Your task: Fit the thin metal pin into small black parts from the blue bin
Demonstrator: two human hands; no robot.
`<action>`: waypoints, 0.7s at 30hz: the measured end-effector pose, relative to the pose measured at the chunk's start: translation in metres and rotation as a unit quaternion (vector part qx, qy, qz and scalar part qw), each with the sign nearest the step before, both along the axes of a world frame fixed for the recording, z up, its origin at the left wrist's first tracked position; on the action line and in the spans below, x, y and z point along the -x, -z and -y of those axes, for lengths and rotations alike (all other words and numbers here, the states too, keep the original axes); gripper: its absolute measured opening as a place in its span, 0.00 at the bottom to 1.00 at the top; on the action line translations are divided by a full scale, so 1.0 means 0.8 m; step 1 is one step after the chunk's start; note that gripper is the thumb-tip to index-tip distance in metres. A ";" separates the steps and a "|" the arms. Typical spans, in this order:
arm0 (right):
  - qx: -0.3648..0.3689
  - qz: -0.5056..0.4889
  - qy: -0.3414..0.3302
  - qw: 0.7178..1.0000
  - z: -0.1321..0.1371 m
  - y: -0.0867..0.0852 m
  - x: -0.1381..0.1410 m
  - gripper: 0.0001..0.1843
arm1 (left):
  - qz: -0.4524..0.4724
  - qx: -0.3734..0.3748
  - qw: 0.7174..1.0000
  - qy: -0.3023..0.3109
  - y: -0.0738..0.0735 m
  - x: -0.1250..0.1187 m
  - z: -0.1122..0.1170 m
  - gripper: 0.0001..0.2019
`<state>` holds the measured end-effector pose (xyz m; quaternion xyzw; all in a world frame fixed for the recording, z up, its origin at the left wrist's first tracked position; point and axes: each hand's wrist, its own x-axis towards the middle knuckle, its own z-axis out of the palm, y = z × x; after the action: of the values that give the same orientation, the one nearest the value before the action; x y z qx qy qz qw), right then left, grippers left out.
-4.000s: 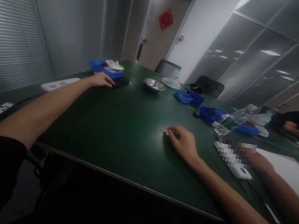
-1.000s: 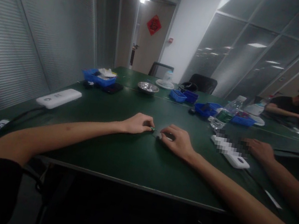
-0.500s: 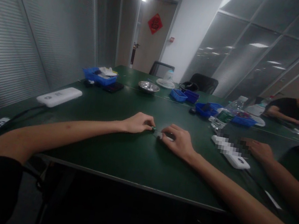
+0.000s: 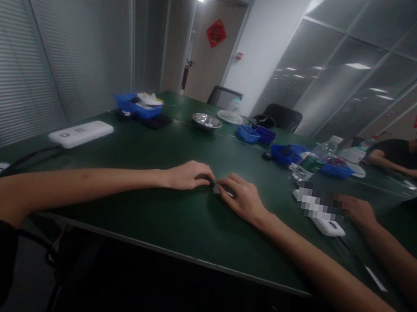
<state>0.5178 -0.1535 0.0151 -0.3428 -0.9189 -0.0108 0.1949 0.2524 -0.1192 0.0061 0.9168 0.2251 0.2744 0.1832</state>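
Note:
My left hand (image 4: pixel 190 176) pinches a small dark piece (image 4: pixel 212 182), greenish a moment ago and too small to name. My right hand (image 4: pixel 242 197) is closed on a small grey-white piece (image 4: pixel 216 189), whose kind I cannot make out. A thin white strip (image 4: pixel 230 195) shows beneath its fingers. The fingertips of both hands nearly meet just above the green table (image 4: pixel 165 218). Whether the two small pieces are joined is hidden by the fingers.
A metal bowl (image 4: pixel 206 122) and blue trays (image 4: pixel 138 106) stand farther back. White power-bank-like blocks with cables lie left (image 4: pixel 81 134) and right (image 4: pixel 319 214). A water bottle (image 4: pixel 312 161) leans beside another person's hand (image 4: pixel 358 209). Another person (image 4: pixel 398 154) sits at far right.
My right hand has moved left, closing the gap to my left hand, so the small pieces now meet or overlap. The view has shifted slightly.

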 end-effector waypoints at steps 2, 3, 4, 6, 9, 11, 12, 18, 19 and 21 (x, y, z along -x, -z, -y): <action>0.001 -0.002 -0.007 1.000 0.000 0.001 0.002 0.15 | -0.005 -0.004 1.000 0.008 0.000 0.001 0.003 0.12; 0.004 -0.005 -0.007 1.000 0.000 0.001 0.003 0.15 | -0.004 -0.003 1.000 0.007 0.000 0.001 0.003 0.12; 0.007 -0.011 -0.004 1.000 -0.001 0.001 0.003 0.15 | 0.000 0.004 1.000 0.004 0.000 0.001 0.004 0.13; 0.013 -0.028 0.010 0.999 -0.002 0.002 0.002 0.15 | 0.016 0.036 0.999 -0.006 0.000 0.001 0.005 0.20; 0.027 -0.054 0.043 0.997 -0.006 0.002 -0.005 0.15 | 0.037 0.088 0.995 -0.027 0.000 0.005 0.006 0.30; 0.039 -0.058 0.064 0.996 -0.009 0.001 -0.012 0.14 | 0.036 0.093 0.994 -0.037 0.000 0.010 0.006 0.23; 0.045 -0.055 0.073 0.995 -0.011 0.000 -0.015 0.14 | 0.035 0.088 0.995 -0.042 0.000 0.012 0.006 0.18; 0.035 -0.062 0.129 0.989 -0.026 -0.009 -0.026 0.14 | 0.020 0.042 0.999 -0.018 -0.002 0.003 -0.004 0.09; 0.030 -0.066 0.136 0.988 -0.030 -0.010 -0.025 0.14 | 0.015 0.035 0.999 -0.005 -0.002 -0.002 -0.007 0.08; 0.024 -0.072 0.141 0.987 -0.038 -0.009 -0.018 0.14 | 0.001 0.032 0.999 0.013 -0.003 -0.011 -0.013 0.09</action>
<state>0.5318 -0.1231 0.0220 -0.4733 -0.8450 0.0089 0.2490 0.2613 -0.1086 0.0089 0.9128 0.2220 0.2660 0.2163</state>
